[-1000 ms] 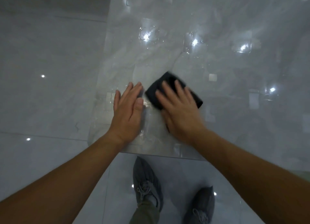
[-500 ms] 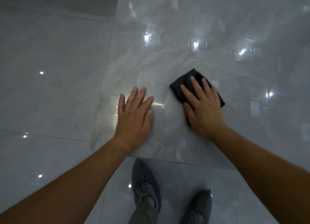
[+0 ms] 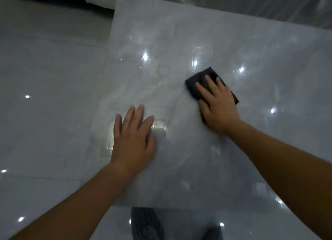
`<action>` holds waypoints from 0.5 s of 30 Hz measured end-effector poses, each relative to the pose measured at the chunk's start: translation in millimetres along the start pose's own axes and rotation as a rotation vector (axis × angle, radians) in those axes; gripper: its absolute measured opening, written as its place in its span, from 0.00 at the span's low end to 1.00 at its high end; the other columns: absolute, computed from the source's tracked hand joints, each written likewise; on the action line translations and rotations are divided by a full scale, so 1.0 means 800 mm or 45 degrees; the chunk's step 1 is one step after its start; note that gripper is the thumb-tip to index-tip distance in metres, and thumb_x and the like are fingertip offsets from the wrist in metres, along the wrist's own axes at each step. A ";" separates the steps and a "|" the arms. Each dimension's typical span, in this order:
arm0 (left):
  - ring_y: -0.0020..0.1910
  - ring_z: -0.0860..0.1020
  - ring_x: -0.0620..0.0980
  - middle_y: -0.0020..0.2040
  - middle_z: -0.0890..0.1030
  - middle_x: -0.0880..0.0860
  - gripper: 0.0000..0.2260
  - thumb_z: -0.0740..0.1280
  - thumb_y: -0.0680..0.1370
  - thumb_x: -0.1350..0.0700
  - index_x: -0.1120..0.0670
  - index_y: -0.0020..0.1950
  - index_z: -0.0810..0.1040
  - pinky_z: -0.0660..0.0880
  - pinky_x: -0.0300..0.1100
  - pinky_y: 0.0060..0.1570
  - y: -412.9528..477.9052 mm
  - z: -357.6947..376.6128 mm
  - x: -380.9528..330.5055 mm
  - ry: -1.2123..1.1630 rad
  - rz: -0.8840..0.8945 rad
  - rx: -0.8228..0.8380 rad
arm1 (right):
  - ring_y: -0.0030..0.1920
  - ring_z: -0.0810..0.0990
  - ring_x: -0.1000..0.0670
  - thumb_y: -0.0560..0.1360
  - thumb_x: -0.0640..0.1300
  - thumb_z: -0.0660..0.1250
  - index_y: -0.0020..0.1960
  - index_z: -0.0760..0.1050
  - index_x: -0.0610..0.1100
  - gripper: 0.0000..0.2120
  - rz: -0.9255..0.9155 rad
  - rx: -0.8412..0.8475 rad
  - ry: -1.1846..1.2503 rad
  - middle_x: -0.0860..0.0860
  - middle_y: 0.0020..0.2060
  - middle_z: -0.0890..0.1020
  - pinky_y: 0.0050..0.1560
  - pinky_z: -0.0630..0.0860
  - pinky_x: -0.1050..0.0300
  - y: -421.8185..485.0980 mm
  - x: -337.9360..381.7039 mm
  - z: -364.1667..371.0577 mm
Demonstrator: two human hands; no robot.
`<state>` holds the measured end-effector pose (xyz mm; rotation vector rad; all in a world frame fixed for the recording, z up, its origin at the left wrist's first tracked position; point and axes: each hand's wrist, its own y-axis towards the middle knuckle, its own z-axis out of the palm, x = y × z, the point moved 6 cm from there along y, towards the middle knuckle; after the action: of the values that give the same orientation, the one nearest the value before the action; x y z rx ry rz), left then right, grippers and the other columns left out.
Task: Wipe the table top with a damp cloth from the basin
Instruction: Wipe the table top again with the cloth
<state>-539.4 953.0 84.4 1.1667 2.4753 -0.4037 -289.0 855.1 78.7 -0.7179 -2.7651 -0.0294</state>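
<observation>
Cloth [image 3: 196, 78]: one, dark, folded flat, lying on the surface [image 3: 179, 177] right of centre and about midway back, under the right hand [image 3: 220, 108]. Its long axis runs diagonally from far-left to near-right, with one corner pointing away from the person. The near-right end sticks out past the hand's little-finger side.

Nearest, below the surface's front edge: two grey shoes, the left one [image 3: 145, 223] clearer and the right one [image 3: 212, 232] mostly cut off, on a glossy tiled floor [image 3: 45, 132].

Two hands, both bare, with forearms reaching in from the bottom corners. The left hand [image 3: 133, 141] is palm-down on the surface near its left edge, fingers straight and slightly spread, holding nothing. It is well apart from the cloth. The right hand is further back, fingers straight and pressing flat on the cloth, covering most of it. It is not curled round it.

One surface, pale marble-look and shiny, with wet streaks between and beyond the hands and several bright light spots reflected. Nothing stands on it around the cloth.

Beyond the far edge: clear plastic sheeting [image 3: 233, 2] and a dark gap at top left.
</observation>
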 end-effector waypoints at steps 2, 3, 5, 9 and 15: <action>0.80 0.55 0.57 0.80 0.61 0.57 0.22 0.58 0.77 0.49 0.51 0.71 0.72 0.48 0.61 0.76 0.030 -0.003 0.002 0.016 0.002 0.010 | 0.80 0.51 0.36 0.82 0.55 0.52 0.80 0.58 0.53 0.27 0.249 -0.057 -0.019 0.46 0.81 0.56 0.79 0.48 0.37 0.063 -0.004 -0.001; 0.80 0.55 0.58 0.80 0.61 0.57 0.22 0.57 0.78 0.49 0.52 0.71 0.71 0.49 0.61 0.76 0.043 -0.006 0.005 0.027 -0.006 0.001 | 0.80 0.52 0.35 0.82 0.54 0.52 0.81 0.58 0.52 0.28 0.280 -0.067 -0.051 0.45 0.81 0.56 0.79 0.48 0.36 0.076 0.006 0.003; 0.79 0.56 0.58 0.79 0.62 0.58 0.23 0.57 0.78 0.49 0.53 0.72 0.69 0.51 0.61 0.76 0.062 -0.012 0.007 0.049 -0.018 -0.009 | 0.79 0.54 0.33 0.81 0.53 0.53 0.80 0.60 0.51 0.27 0.082 -0.053 -0.078 0.44 0.80 0.58 0.77 0.51 0.33 0.059 0.043 0.016; 0.79 0.56 0.58 0.79 0.62 0.57 0.23 0.58 0.79 0.50 0.54 0.73 0.68 0.51 0.61 0.76 0.088 -0.020 0.001 0.073 0.005 0.011 | 0.81 0.54 0.39 0.81 0.51 0.58 0.78 0.66 0.53 0.25 -0.497 0.163 -0.067 0.48 0.80 0.61 0.79 0.50 0.39 -0.047 0.061 0.023; 0.79 0.57 0.57 0.79 0.62 0.58 0.24 0.58 0.78 0.51 0.54 0.73 0.68 0.50 0.60 0.77 0.141 -0.026 -0.007 0.050 -0.033 -0.009 | 0.78 0.59 0.33 0.80 0.54 0.53 0.79 0.62 0.50 0.28 0.140 -0.047 -0.051 0.42 0.79 0.61 0.76 0.56 0.34 0.089 -0.091 -0.030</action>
<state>-452.4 1027.3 94.7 1.1515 2.5257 -0.3829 -187.4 880.4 78.0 -0.8883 -2.7651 -0.0443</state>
